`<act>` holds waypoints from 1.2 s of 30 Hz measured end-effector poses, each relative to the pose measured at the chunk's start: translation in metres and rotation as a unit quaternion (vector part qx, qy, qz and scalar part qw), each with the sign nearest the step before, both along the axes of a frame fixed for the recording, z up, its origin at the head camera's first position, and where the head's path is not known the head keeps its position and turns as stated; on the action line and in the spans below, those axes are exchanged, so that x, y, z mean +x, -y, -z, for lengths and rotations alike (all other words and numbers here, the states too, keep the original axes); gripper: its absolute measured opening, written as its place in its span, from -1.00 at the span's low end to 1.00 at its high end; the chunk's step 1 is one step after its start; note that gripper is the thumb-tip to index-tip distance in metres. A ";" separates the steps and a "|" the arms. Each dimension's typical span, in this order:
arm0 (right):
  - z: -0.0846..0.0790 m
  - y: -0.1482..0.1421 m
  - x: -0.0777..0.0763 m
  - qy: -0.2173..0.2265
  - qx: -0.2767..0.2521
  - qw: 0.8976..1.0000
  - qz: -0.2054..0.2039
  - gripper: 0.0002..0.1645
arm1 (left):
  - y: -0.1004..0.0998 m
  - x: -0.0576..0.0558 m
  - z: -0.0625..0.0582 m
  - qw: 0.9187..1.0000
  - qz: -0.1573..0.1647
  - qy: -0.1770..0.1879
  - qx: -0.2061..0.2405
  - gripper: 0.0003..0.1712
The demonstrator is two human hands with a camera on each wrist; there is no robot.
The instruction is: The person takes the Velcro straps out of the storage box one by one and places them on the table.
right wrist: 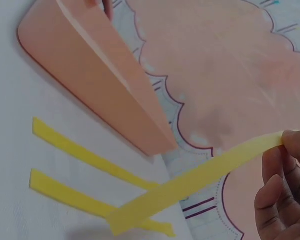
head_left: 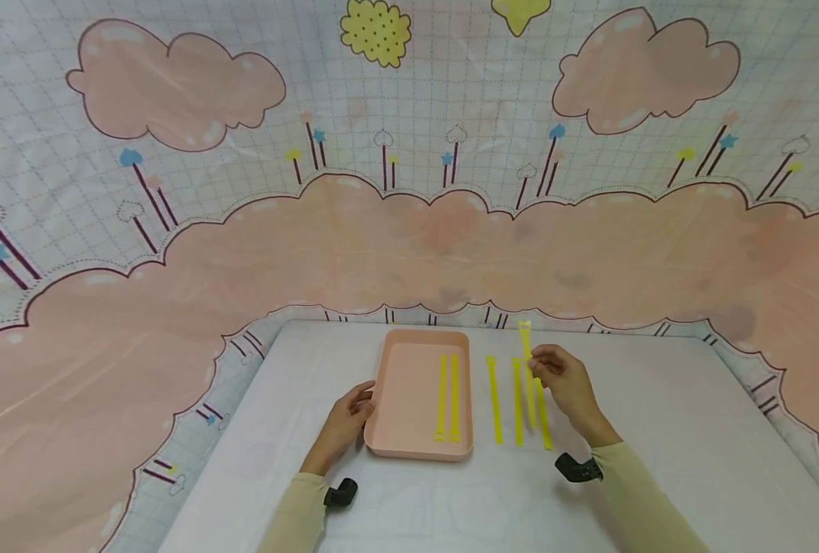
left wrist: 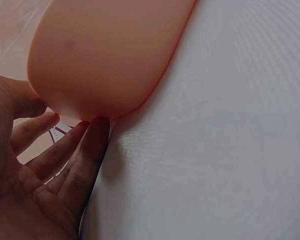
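A: Head view first. Where's the strip?

B: The held yellow strip [head_left: 528,384] is right of centre in the lower half, over the white table [head_left: 665,438]. The right grip [head_left: 567,390] pinches it above its middle.

A: Which way does it point?

B: Its long axis runs nearly top to bottom of the frame, notched end up. Three table strips [head_left: 517,403] and two tray strips [head_left: 455,395] lie roughly that way too.

A: And the left wrist view?

B: The left grip [head_left: 343,422] is loosely spread, fingers [left wrist: 85,155] touching the outer wall of the peach tray [head_left: 406,392], in the upper left. I can't tell how firmly.

A: Right wrist?

B: There the held strip slants from the pinch at the right edge down to a squared end at lower centre. It bows slightly, so I'd judge it light and flexible, perhaps slick, likelier to crease than snap. I'd pinch it near one end, across its flat faces.
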State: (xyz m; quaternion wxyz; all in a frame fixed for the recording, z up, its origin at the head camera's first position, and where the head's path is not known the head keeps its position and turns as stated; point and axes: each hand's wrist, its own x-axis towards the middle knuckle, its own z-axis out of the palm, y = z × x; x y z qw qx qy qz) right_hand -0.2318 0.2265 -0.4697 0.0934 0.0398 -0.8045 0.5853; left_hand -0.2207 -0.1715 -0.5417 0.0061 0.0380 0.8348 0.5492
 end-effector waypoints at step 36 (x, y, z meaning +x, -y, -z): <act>0.024 -0.070 0.005 0.149 -0.018 0.989 -0.003 -0.38 | -0.003 0.000 0.003 1.000 -0.007 0.010 0.010 -0.48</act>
